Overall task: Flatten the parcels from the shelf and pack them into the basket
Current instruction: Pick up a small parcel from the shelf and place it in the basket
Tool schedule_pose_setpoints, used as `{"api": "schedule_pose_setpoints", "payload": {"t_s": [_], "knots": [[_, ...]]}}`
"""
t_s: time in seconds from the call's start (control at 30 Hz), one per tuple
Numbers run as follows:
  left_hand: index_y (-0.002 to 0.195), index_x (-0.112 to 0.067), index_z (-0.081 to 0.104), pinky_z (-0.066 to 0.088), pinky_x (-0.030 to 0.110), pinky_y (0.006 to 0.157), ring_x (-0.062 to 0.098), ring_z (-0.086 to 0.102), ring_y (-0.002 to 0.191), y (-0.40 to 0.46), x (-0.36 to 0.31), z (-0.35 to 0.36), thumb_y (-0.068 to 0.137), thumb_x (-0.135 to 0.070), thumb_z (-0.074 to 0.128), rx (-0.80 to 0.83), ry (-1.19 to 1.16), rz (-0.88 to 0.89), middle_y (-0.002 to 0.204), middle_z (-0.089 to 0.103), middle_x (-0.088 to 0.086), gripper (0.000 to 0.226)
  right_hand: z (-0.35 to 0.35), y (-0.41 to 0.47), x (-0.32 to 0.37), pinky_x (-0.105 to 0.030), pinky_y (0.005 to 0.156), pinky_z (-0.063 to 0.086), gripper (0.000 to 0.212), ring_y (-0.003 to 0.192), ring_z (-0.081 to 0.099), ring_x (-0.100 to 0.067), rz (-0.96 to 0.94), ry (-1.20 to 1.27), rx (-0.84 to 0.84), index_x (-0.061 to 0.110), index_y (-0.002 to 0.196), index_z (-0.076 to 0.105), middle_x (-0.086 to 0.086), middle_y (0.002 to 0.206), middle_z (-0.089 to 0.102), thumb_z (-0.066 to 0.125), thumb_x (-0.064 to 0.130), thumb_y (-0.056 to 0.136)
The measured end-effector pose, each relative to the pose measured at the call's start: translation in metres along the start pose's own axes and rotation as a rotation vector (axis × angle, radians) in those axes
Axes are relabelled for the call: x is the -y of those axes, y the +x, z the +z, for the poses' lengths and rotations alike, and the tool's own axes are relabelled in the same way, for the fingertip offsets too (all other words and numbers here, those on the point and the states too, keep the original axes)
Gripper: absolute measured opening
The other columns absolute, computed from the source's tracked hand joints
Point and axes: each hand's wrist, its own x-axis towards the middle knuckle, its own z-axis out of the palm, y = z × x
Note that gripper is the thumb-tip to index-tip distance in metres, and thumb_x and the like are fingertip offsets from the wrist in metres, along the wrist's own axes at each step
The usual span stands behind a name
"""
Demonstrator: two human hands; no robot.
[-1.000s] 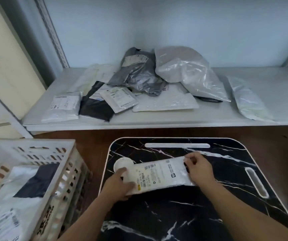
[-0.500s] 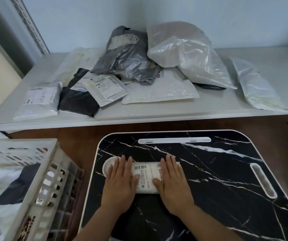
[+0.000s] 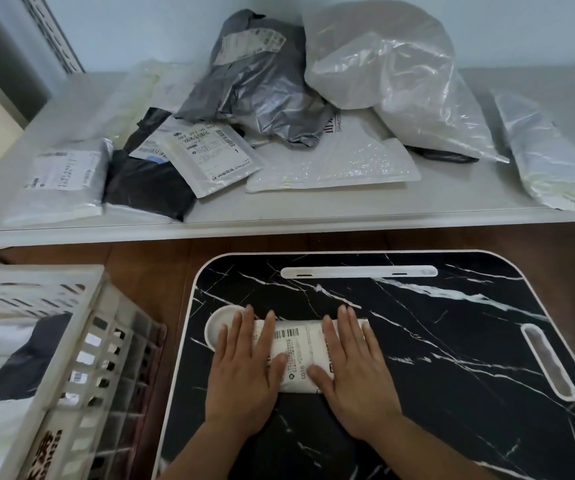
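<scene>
A small white parcel (image 3: 298, 355) with a barcode label lies on the black marble-pattern board (image 3: 452, 341). My left hand (image 3: 244, 368) presses flat on its left end, fingers straight. My right hand (image 3: 352, 368) presses flat on its right end, fingers straight too. Only the parcel's middle shows between the hands. The white slatted basket (image 3: 81, 358) stands at the lower left, with a white parcel and a black parcel (image 3: 26, 362) inside. On the grey shelf (image 3: 279, 216) behind lies a pile of parcels: grey (image 3: 255, 84), clear (image 3: 400, 81), black (image 3: 147, 185) and several white ones.
The board has a white slot (image 3: 359, 271) along its far edge, another slot (image 3: 546, 362) on the right and a round white recess (image 3: 220, 323) by my left hand. Brown wooden table (image 3: 147, 271) shows between board, basket and shelf. A long white parcel (image 3: 549, 154) lies at the shelf's right.
A second ago both hands gripped the parcel's ends and lowered it. They then flattened onto it and have since spread apart towards its ends. The camera has come closer.
</scene>
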Motion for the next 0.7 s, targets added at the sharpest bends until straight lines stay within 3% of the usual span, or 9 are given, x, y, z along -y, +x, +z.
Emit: {"api": "schedule_pose_setpoints", "payload": {"t_s": [0.13,0.27,0.4,0.53,0.6,0.7], "knots": [[0.151,-0.041,0.001,0.004,0.042,0.117,0.028,0.006,0.149,0.0,0.0,0.001,0.093,-0.072,0.01,0.02,0.044,0.003,0.161,0.007,0.011,0.067,0.0,0.001,0.0,-0.044,0.112,0.018,0.071,0.147,0.018,-0.025,0.0,0.002,0.015,0.013,0.149,0.033,-0.017,0.156,0.028,0.021,0.063,0.099],[0.149,-0.035,0.026,0.013,0.046,0.112,0.034,0.023,0.144,0.002,-0.003,0.0,0.093,-0.072,0.017,0.053,0.096,-0.013,0.156,0.025,0.016,0.067,0.002,0.002,0.002,-0.044,0.111,0.019,0.07,0.146,0.02,-0.025,0.014,-0.004,0.016,0.015,0.147,0.035,-0.016,0.155,0.029,0.02,0.063,0.099],[0.144,-0.029,0.038,0.012,0.052,0.114,0.034,0.023,0.144,0.004,-0.005,-0.001,0.095,-0.067,0.016,0.045,0.155,0.007,0.155,0.029,0.015,0.066,0.002,0.003,0.003,-0.045,0.112,0.017,0.07,0.145,0.021,-0.025,0.033,-0.014,0.018,0.012,0.144,0.04,-0.017,0.154,0.032,0.02,0.061,0.099],[0.145,-0.018,0.036,0.015,0.054,0.114,0.032,0.019,0.146,0.001,-0.01,-0.002,0.1,-0.054,0.013,0.03,0.173,0.065,0.156,0.029,0.009,0.062,-0.008,0.007,0.018,-0.046,0.112,0.019,0.062,0.147,0.017,-0.031,-0.11,0.005,-0.065,0.002,0.145,0.034,-0.019,0.157,0.024,0.022,0.043,0.1],[0.147,-0.016,0.029,0.017,0.054,0.113,0.032,0.018,0.146,-0.001,-0.011,0.001,0.103,-0.046,0.006,0.019,0.161,0.075,0.156,0.029,0.01,0.059,-0.006,0.006,0.028,-0.045,0.112,0.019,0.055,0.148,0.014,-0.03,-0.242,0.018,-0.06,0.007,0.15,0.025,-0.015,0.159,0.02,0.01,0.034,0.104],[0.149,-0.017,0.027,0.019,0.053,0.113,0.032,0.02,0.146,-0.002,-0.009,0.005,0.103,-0.041,0.004,0.016,0.145,0.084,0.157,0.027,0.009,0.057,-0.001,0.007,0.029,-0.045,0.112,0.018,0.057,0.148,0.017,-0.027,-0.235,0.026,-0.019,0.011,0.152,0.022,-0.01,0.159,0.022,0.003,0.035,0.103]]}}
